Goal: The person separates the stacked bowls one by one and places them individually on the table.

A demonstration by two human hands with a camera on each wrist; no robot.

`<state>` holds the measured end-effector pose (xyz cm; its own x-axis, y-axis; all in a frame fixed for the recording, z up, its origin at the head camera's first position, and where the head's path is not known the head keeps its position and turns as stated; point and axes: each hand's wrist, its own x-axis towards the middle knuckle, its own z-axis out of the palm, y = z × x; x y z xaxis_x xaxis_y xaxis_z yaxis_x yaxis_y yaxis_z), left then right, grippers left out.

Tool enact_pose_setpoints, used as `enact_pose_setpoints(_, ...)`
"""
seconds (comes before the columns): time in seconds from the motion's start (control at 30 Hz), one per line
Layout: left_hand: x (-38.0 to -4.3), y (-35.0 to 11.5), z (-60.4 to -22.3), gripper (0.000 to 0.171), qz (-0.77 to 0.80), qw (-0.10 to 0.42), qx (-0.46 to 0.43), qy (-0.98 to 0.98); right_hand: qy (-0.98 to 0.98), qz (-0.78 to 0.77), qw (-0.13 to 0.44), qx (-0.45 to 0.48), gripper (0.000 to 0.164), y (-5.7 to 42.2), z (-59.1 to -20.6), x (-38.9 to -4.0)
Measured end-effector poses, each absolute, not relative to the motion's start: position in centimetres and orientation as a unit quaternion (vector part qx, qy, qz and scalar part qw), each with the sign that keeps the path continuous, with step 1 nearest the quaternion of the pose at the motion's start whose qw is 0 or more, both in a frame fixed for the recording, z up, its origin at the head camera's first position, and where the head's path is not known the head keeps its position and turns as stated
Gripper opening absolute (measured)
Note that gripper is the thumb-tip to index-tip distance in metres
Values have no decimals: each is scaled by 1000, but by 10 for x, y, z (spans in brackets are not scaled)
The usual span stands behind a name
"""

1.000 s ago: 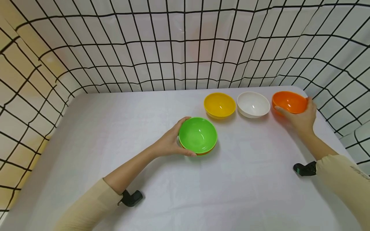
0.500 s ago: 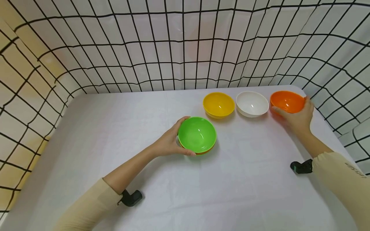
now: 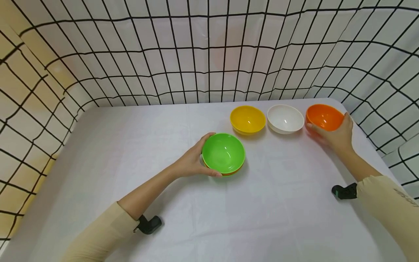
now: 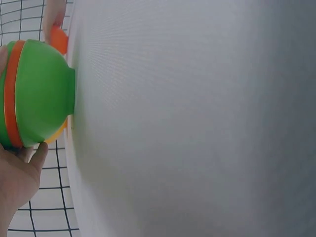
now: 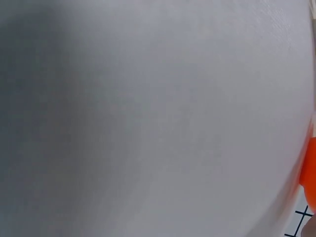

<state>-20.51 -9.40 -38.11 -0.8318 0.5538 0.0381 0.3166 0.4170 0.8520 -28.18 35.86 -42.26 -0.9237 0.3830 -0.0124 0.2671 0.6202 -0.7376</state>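
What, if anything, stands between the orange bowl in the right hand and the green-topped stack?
The white bowl, just left of the orange bowl, crowds the direct line; the yellow bowl borders it. Nothing visible blocks the nearer side.

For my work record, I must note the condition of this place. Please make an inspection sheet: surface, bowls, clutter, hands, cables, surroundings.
Surface: table with white covering, faint creases.
Bowls: bowl stack, green over orange over green; behind it a row, from left to right, of yellow bowl, white bowl and orange bowl.
Clutter: nothing seen.
Hands: left hand grips the stack's side; right hand grips the orange bowl; a black device at each wrist.
Cables: nothing seen.
Surroundings: black grid behind and at both sides.
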Motion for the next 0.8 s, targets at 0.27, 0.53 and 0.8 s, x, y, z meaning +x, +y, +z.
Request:
enact_pose_setpoints(0.27,-200,-92,-370,106,480,127,263,827,-911,365,105,-159,114,363,-414,-274)
enact_pose_setpoints(0.53,-199,-93,-370,106,479,131,258,829,-906,373,141,-141,102,358,-403,-270)
enact_pose_setpoints(0.8,-199,-93,-370,106,476,131,257,831,-895,403,169,-91,94,346,-388,-268)
